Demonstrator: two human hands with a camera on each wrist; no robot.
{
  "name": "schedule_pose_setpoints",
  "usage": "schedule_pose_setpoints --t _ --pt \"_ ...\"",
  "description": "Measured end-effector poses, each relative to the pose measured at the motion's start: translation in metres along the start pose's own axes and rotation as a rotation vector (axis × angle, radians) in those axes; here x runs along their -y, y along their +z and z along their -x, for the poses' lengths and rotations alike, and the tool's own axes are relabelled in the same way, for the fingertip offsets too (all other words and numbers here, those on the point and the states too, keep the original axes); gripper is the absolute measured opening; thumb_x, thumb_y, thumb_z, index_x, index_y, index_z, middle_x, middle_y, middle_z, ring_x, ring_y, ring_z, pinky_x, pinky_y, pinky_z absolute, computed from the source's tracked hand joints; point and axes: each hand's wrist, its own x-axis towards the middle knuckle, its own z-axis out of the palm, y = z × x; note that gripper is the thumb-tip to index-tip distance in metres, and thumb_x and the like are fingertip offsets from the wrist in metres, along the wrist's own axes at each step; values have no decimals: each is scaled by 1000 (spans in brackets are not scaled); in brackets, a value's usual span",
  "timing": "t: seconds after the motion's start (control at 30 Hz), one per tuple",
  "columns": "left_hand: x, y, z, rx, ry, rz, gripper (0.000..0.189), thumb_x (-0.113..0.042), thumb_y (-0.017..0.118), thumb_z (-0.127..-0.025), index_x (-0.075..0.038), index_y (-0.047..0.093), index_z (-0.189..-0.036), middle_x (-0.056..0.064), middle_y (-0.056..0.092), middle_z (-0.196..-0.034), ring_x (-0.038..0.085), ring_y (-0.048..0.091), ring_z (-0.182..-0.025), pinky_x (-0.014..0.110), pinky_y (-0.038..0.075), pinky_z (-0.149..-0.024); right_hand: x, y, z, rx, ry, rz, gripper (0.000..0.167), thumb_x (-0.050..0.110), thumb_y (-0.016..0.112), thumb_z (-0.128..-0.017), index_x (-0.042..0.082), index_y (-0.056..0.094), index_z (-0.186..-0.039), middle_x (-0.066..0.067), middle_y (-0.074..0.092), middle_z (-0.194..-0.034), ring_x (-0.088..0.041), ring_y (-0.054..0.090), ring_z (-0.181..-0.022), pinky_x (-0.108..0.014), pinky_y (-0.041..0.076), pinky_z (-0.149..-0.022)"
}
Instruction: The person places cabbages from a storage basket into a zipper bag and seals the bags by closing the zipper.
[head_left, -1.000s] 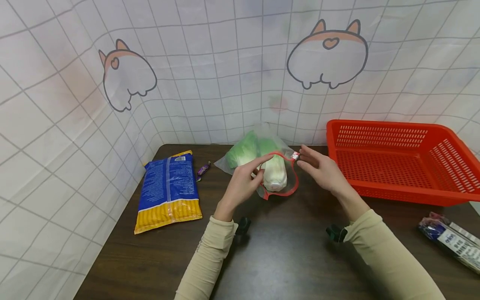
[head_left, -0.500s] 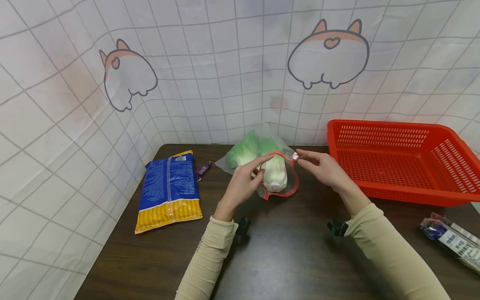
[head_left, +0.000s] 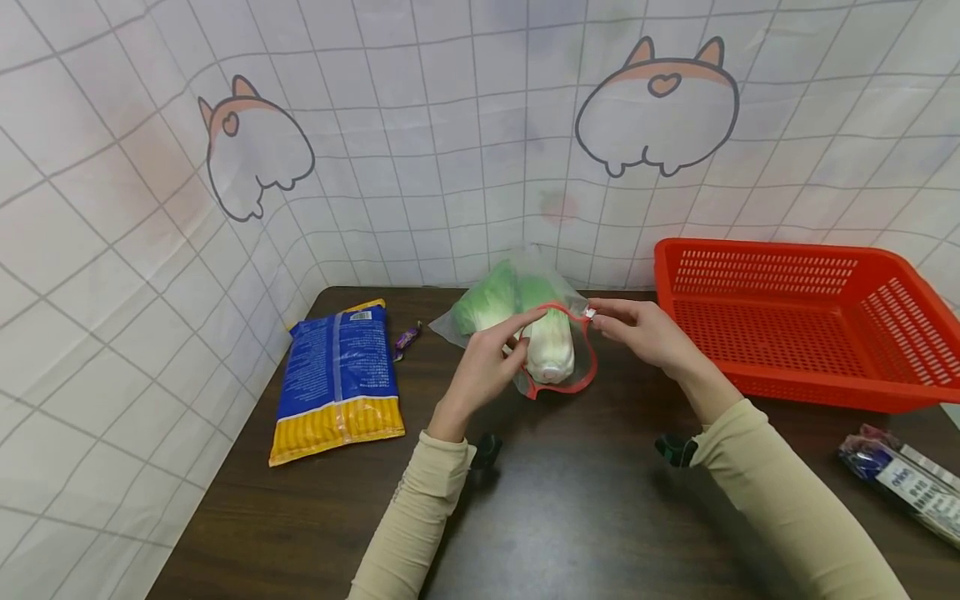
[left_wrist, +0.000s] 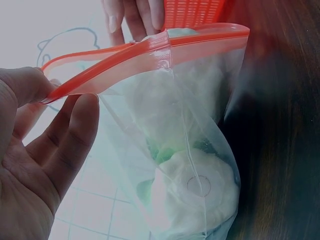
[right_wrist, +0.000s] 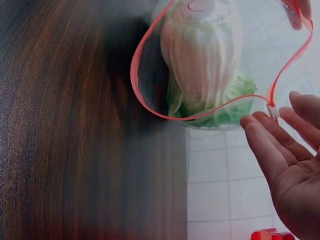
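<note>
A clear zip bag (head_left: 585, 367) with a red zip rim lies at the back of the table, its mouth parted toward me. Inside are two heads of napa cabbage (head_left: 550, 346), white stem ends facing me and green leaves toward the wall. My left hand (head_left: 486, 367) pinches the rim at its left side between thumb and fingers. At the rim's right corner is a small white slider (right_wrist: 272, 111). Beside it, my right hand (head_left: 645, 333) holds its fingertips at the slider; the right wrist view shows these fingers spread around it, without a clear pinch.
A red perforated basket (head_left: 795, 375) stands right of the bag. A blue and yellow packet (head_left: 337, 383) and a purple-wrapped candy (head_left: 407, 336) lie to the left. Another labelled packet (head_left: 907, 483) sits at the right edge. A gridded cloth (head_left: 450, 167) hangs behind the table.
My right hand has shifted slightly left, bringing its fingertips to the slider with the fingers closer together. My left hand and the bag stay in place.
</note>
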Motion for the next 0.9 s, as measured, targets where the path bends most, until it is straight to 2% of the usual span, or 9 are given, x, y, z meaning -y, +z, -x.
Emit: schedule_pose_setpoints --t 0.27,0.67,0.8,0.9 --pt "2 0 0 -1 -2 -12 48 2 52 -94 -18 59 -138 8 67 -118 10 63 -69 22 42 -49 1 0 -4 23 3 -83 42 19 61 -98 2 55 -137 -18 63 -125 -27 65 -110 -38 49 -94" --pt "1 1 0 4 30 -6 48 4 52 -93 -14 59 -137 9 66 -122 11 63 -69 22 39 -47 -2 3 -6 54 25 -165 46 20 60 -98 -1 52 -139 -21 55 -134 -37 59 -118 -42 46 -97" --pt "0 0 -1 3 30 -7 47 4 52 -94 -13 60 -136 10 67 -120 11 64 -69 21 41 -48 -1 2 -6 24 38 -154 47 23 60 -99 0 53 -139 -19 56 -134 -35 61 -116 -38 47 -96" --pt "0 0 0 -1 27 -9 47 5 51 -93 -13 60 -136 10 67 -118 11 63 -68 21 41 -48 1 0 -5 -20 52 -151 47 26 60 -99 2 54 -138 -18 58 -131 -33 63 -112 -40 45 -99"
